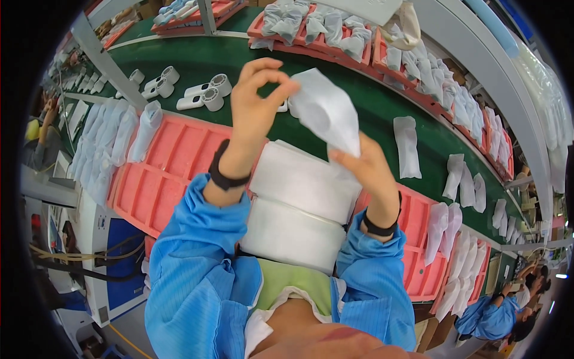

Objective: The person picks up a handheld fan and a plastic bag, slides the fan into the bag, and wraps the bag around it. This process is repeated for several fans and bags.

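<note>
A white, thin translucent bag (330, 110) is held up above the green work surface between my two hands. My left hand (258, 99) pinches thumb and forefinger together at its upper left corner, the other fingers curled loosely. Lower right, my right hand (372, 169) grips the bag's bottom end between thumb and fingers. A rounded outline shows at the bag's middle; I cannot tell what makes it. Below my hands, in front of my body, lie two stacks of flat white bags, a far stack (302, 182) and a near stack (293, 230).
White handheld devices with round heads (213, 99) lie on the green belt (251, 51). Pink trays flank the stacks: a left tray (170, 170) and a right tray (412, 230). Wrapped items (104, 134) line the left. More filled trays (341, 48) stand beyond. A co-worker (493, 317) is at far right.
</note>
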{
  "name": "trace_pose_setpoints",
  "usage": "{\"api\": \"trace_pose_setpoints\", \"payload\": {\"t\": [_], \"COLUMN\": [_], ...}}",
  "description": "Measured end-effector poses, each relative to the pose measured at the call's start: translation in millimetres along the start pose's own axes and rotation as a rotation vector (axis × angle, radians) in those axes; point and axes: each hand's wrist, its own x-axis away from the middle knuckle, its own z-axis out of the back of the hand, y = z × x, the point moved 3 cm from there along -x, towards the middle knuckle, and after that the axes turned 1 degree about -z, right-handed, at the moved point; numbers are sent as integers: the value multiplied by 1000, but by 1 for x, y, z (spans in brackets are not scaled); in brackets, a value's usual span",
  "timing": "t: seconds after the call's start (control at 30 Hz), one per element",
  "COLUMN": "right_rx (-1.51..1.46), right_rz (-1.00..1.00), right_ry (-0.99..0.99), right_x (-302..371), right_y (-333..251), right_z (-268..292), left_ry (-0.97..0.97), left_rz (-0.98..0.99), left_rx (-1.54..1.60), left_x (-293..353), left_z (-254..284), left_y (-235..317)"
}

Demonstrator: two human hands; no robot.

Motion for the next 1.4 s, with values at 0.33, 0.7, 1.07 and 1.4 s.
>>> {"api": "trace_pose_setpoints", "payload": {"t": [0.33,0.7,1.07,1.4], "right_rx": [1030,363,131,38], "right_rz": [-536,10,-47,-26], "right_ry": [396,222,526,269], "right_x": [-25,-41,26,80], "right_y": [143,92,-7,-24], "right_z": [47,12,96,132], "left_ry": [-662,-688,-1076,-887], "left_rz": [235,19,57,458], "left_rx": [-603,-242,-382,153], "left_x": [34,71,155,119], "left_z": [-73,-88,-104,-77], "left_y": [-167,-27,-11,-25]}}
